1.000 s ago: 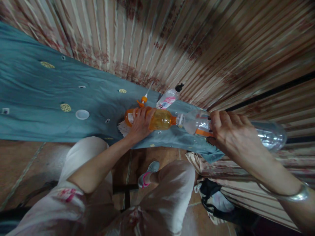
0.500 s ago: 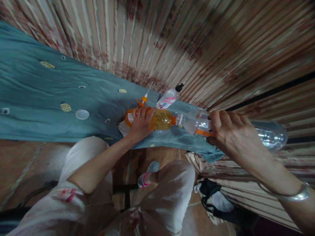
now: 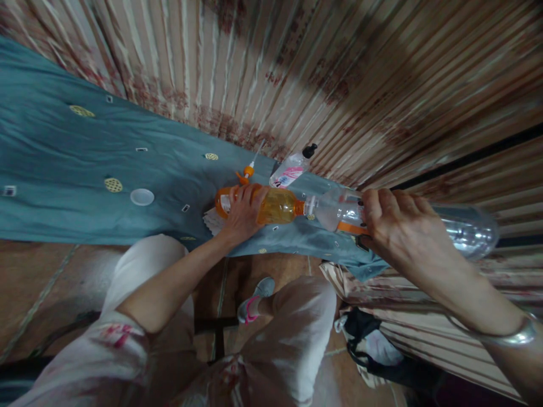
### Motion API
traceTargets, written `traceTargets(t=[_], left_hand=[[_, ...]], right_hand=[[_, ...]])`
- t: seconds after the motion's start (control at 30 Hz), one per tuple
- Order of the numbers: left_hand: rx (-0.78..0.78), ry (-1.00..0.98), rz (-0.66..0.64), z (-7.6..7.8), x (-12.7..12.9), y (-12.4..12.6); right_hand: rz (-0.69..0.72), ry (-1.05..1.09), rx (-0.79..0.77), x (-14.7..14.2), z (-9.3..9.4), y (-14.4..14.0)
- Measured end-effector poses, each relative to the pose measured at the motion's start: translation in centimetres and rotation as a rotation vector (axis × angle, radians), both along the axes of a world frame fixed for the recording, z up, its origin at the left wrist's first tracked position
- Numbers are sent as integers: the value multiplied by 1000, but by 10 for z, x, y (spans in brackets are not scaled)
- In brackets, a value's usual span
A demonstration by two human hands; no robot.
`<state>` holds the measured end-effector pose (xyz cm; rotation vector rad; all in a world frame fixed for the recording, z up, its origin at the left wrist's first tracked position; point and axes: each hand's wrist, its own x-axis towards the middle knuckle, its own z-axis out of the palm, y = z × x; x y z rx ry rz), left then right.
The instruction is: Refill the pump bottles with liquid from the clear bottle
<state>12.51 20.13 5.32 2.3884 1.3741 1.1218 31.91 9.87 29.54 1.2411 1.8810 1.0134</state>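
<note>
My left hand (image 3: 244, 212) is wrapped around an orange bottle (image 3: 278, 206) of amber liquid, its neck pointing right. In my right hand (image 3: 409, 232) is a large clear plastic bottle (image 3: 464, 229) with an orange band on its label. The clear bottle's mouth meets the orange bottle's neck, the two lined up end to end; whether they touch or one overlaps the other I cannot tell. Beyond my left hand lies an orange spray head (image 3: 248, 171) with a thin tube. Close by is a clear bottle with a pink label and black cap (image 3: 291, 169).
A small white cap or dish (image 3: 142, 196) lies on the teal patterned cloth (image 3: 169, 169). Pleated curtains (image 3: 254, 68) hang along the far side and the right. A black bag (image 3: 365, 333) with white contents is at lower right. My knees are below the cloth's near edge.
The far end of the clear bottle in my right hand has shifted very slightly to the right. My left hand and the orange bottle hold still.
</note>
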Motion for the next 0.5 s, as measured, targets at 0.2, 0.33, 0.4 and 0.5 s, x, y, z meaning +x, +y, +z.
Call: traceTargets(t=[0.2, 0.33, 0.4, 0.5], left_hand=[[11, -2, 10, -1, 1, 0], [21, -5, 7, -2, 0, 0], [31, -4, 5, -2, 0, 0], [29, -8, 7, -2, 0, 0]], right_hand=[[13, -11, 3, 0, 1, 1], [31, -14, 0, 0, 1, 1], [27, -21, -1, -1, 2, 1], [26, -16, 7, -1, 1, 1]])
